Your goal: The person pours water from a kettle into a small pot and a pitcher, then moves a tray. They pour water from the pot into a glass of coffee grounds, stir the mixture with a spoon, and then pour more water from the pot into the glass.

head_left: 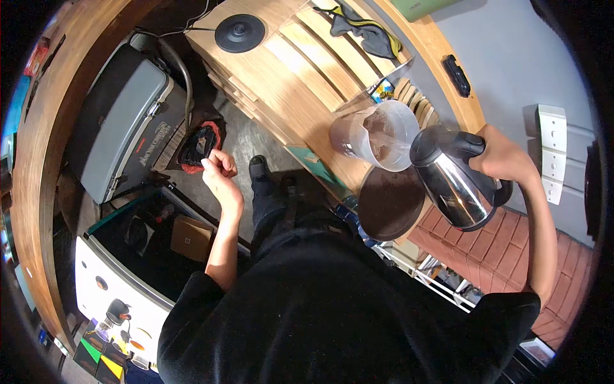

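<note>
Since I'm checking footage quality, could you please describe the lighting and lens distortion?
Head view: the lens bows the brown wooden beam into an arc, and the corners fall black; bright patches cross the pale wooden slats; glare streaks the polished steel kettle.

Shadow, overlap and the round border are hiding parts of the scene.
The right hand (499, 153) is covering part of the handle (465, 144) of the kettle (457, 195), and the pitcher (350, 136) is overlapping the upper edge of a brown disc (390, 208). The top edge is cutting off a green object (419, 6). Dark vignetting is swallowing a black object (593, 185) at far right; one shoe (291, 184) is fading into shadow, and small lettering (160, 144) on a grey case (128, 121) is staying too small to read surely.
</note>
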Demonstrator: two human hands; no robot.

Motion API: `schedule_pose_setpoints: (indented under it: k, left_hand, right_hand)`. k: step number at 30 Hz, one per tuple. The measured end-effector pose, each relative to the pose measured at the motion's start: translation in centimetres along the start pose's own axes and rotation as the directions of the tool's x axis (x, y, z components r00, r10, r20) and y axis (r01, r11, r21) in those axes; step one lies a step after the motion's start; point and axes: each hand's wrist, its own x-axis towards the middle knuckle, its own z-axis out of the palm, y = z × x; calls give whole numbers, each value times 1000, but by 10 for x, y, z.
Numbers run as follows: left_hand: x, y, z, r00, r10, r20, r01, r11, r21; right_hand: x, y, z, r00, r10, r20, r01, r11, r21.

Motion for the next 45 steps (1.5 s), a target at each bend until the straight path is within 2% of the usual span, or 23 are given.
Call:
schedule_pose_setpoints:
  k: [2,8,11,14,16,26,28,29,32,34,35,37,38,39,41,42,43,45]
  left_hand:
    - [1,0,-1,1000,1,8,-1,1000,-6]
    - [5,1,-3,1000,21,-9,-21,1000,-2]
    - [7,3,-5,1000,28,-3,-28,1000,-9]
    - [8,3,-6,1000,27,-2,-27,1000,-7]
    - [9,3,-6,1000,18,-3,-18,1000,-16]
    - [12,2,-6,1000,16,0,-16,1000,-15]
    - [12,3,-6,1000,24,3,-24,1000,-9]
    - [11,3,-6,1000,31,5,-31,1000,-3]
    - [10,3,-6,1000,23,8,-23,1000,-11]
    - [8,7,-3,1000,29,13,-29,1000,-5]
    - [8,9,-2,999,32,16,-32,999,3]
    - [7,13,1,999,47,24,-47,999,2]
    - [7,16,2,998,54,26,-54,999,-1]
    - [6,20,4,997,69,35,-69,998,5]
    - [6,29,10,996,85,-9,-85,996,25]
    - [6,31,11,997,80,10,-80,997,-9]
    - [5,35,13,995,94,19,-94,996,-4]
    - [2,42,19,987,148,60,-148,989,-4]
  right_hand:
    - [0,-2,0,999,-1,-50,0,1000,-23]
    - [1,-12,-7,999,-1,37,1,1000,12]
    - [1,-13,-8,1000,-13,20,13,999,-33]
    - [-3,-17,-9,1000,16,20,-16,1000,13]
    - [1,-9,-5,997,-40,-60,39,999,-27]
    - [4,-4,-5,996,-60,-63,61,998,9]
    - [-2,-14,-10,999,35,-16,-35,999,18]
    - [0,-8,-8,999,34,-17,-34,999,18]
    - [6,11,4,996,-40,-85,43,998,37]
    - [1,17,11,997,-23,-80,39,980,197]
    - [1,21,14,996,-24,-86,42,978,204]
    - [5,36,26,1000,-25,18,18,952,306]
    - [4,43,42,973,-152,-173,210,895,393]
    - [3,49,50,971,-154,-183,217,888,405]
    - [0,58,63,981,-138,-136,191,809,556]
    - [-8,59,76,964,-25,-266,183,789,587]
    - [-9,66,84,961,-25,-275,191,779,598]
    - [-9,88,101,981,-91,-169,186,675,714]
